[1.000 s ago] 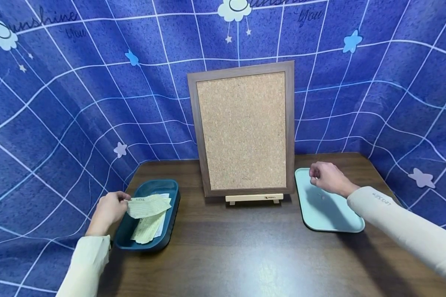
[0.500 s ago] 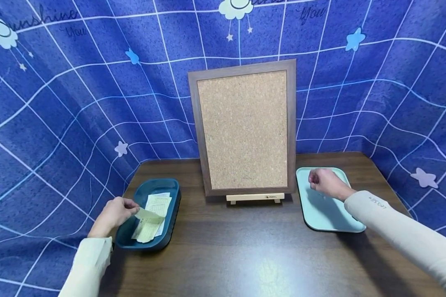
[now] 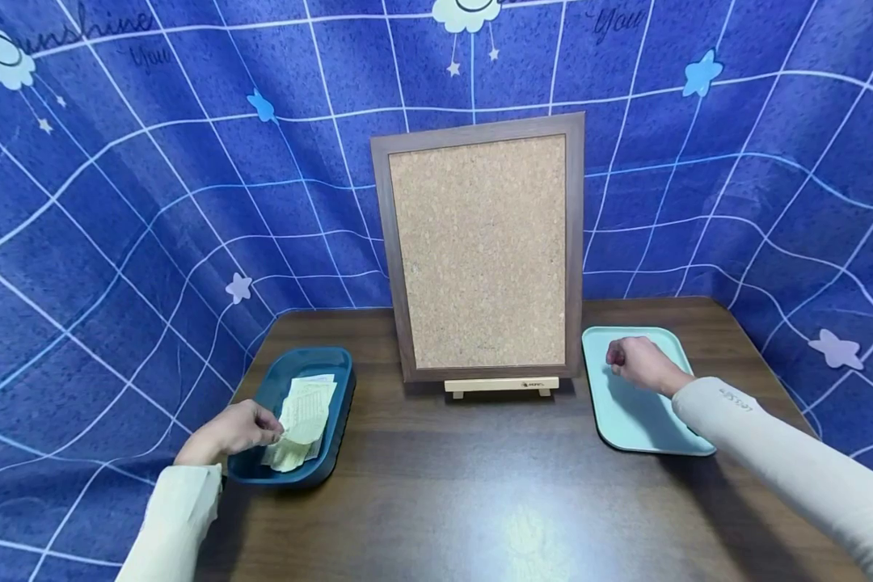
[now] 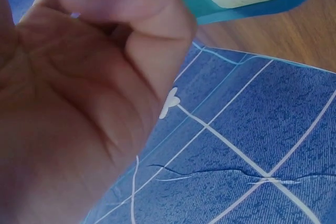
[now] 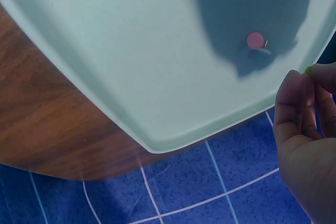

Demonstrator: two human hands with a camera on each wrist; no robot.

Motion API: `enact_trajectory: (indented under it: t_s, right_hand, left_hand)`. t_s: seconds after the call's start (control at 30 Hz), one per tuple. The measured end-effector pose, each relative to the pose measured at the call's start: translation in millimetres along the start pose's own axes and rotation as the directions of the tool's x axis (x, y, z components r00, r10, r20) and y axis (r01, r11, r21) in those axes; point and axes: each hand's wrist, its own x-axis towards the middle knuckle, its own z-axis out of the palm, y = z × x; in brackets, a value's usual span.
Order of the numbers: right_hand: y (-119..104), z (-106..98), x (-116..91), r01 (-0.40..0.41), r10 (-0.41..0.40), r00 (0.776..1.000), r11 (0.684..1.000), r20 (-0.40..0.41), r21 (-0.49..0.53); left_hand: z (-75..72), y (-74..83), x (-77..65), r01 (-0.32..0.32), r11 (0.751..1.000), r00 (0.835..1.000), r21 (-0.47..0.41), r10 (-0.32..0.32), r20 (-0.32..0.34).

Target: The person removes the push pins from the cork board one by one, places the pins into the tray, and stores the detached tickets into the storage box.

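Note:
My left hand (image 3: 242, 427) reaches over the dark teal tray (image 3: 343, 404), its fingertips pinching the near edge of a pale yellow paper slip (image 3: 307, 414). More slips, yellow and white, lie beneath it. In the left wrist view my curled thumb and fingers hide the pinch. My right hand (image 3: 643, 364) hovers above the mint-green tray (image 3: 640, 432). Seen from the right wrist, thumb and forefinger pinch a tiny yellow-green push pin (image 5: 309, 70), of which only a sliver shows. A pink push pin (image 5: 255, 40) lies in that tray, within the hand's shadow.
A framed cork board (image 3: 483, 255) stands at the back centre on a small wooden easel (image 3: 502, 385). Brown tabletop (image 3: 436, 485) lies between the two trays. Blue patterned cloth (image 3: 320, 186) surrounds the table's back and sides.
My left hand has moved right and lowered, bringing the raised paper slip back down onto the others in the tray. My right hand has dropped slightly over its tray.

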Motion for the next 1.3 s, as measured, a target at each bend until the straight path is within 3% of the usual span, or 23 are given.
enact_trajectory:
  t_s: [0.33,0.53,0.67,0.77,1.1,1.2,1.3]
  right_hand:
    - [-2,4,-5,0.021,-0.021,1.000,1.000,-0.020,0.023]
    - [4,10,-9,0.095,-0.092,0.995,0.993,-0.041,0.076]
    - [0,9,-11,0.034,-0.034,0.999,0.998,0.004,0.050]
    - [-1,9,-12,0.013,-0.013,1.000,1.000,0.021,0.014]
    - [0,8,-14,-0.008,0.009,1.000,1.000,0.029,-0.020]
    - [-1,6,-10,0.004,-0.003,1.000,1.000,0.030,-0.027]
    - [-7,1,-4,0.003,-0.003,1.000,0.999,0.010,-0.033]
  left_hand:
    - [-3.0,1.4,-0.1,0.048,0.993,0.997,0.104,-0.053,0.050]
    - [-4.4,0.9,0.1,0.151,0.980,0.988,0.126,-0.150,-0.022]
    - [-7.8,4.6,-0.6,0.217,0.970,0.975,0.108,-0.211,-0.065]
    - [-9.3,10.4,0.0,0.231,0.969,0.970,0.088,-0.222,-0.099]
    - [-8.1,44.9,12.4,0.187,0.980,0.957,0.063,-0.168,-0.235]
    - [-8.8,58.0,14.3,0.131,0.990,0.953,0.054,-0.110,-0.284]
    - [-9.5,71.0,18.6,0.053,0.996,0.931,0.071,-0.023,-0.364]
